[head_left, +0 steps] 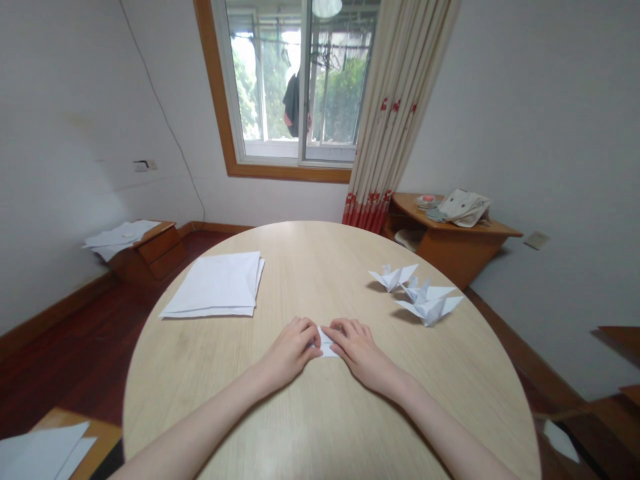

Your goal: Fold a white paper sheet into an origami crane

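The head camera looks forward and down, close over the round table (320,280), toward the window (303,80).

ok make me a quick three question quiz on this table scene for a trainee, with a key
1. Multiple choice: what are the left hand and the right hand both touching?
a) a cream-and-red fabric curtain
b) a small folded piece of white paper
c) a brown wooden cabinet

2. True or false: the stack of flat white paper sheets lies on the round pale wooden table, to the left of both hands.

3. Open question: what rests on the table to the right of the hands?

Key:
1. b
2. True
3. White folded-paper birds with pointed wings
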Demonstrator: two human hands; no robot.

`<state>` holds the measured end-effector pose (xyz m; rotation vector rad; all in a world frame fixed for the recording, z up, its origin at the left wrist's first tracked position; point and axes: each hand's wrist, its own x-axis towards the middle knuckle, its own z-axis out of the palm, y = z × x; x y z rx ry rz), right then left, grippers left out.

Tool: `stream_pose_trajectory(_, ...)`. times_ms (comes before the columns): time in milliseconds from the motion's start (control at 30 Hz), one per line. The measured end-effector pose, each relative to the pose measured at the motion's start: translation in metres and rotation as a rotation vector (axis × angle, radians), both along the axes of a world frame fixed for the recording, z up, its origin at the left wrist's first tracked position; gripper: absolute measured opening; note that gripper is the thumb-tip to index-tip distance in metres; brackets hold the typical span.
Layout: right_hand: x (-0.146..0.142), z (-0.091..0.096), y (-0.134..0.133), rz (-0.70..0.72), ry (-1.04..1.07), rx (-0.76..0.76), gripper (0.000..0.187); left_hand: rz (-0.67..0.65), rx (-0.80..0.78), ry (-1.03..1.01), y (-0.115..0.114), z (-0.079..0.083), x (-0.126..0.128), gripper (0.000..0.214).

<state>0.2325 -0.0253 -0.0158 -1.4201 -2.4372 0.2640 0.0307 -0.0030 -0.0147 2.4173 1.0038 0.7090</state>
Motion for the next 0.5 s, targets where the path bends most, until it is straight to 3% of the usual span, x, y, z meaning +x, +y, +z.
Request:
stream_pose_trajectory(267, 0.0083, 0.0029, 0.0040, 0.046, 0.039, -0.048, 0.043, -0.092, 0.017, 0.041, 0.0013, 0.0014, -0.0051, 0.008)
stream_pose_trajectory(500, 0.0096, -0.0007, 0.0039, 0.048, 0.073, -0.040, 0.046, -0.089, 0.092, 0.096, 0.0015, 0.0008, -0.0060, 0.012)
